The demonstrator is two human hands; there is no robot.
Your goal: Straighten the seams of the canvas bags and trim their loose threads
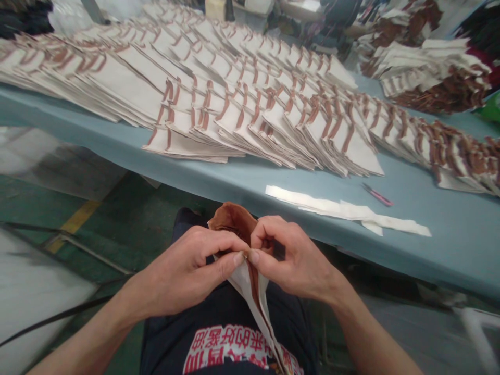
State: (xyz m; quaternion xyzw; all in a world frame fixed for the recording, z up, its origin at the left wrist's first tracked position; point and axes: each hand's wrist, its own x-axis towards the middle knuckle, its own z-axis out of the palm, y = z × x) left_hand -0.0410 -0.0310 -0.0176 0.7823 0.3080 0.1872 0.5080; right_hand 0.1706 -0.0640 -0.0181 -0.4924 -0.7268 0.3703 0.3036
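Over my lap, a sewn fabric piece [252, 286] in white and brown hangs between both hands, its brown side folded open at the top and a narrow white-edged end trailing down. My left hand [207, 260] pinches its edge between thumb and forefinger. From the other side my right hand [285, 255] pinches the same edge, thumb tip almost touching the left thumb. Whatever lies right between the fingertips is too small to make out. Dark printed cloth [226, 333] with red and white lettering is behind the piece.
Stacks of similar white and brown fabric pieces [242, 109] cover much of the blue-green table [234, 179]. Near its front edge lie white fabric strips [344, 209] and small pink-handled snips [377, 195]. A taller fabric pile [433, 78] stands at the back right.
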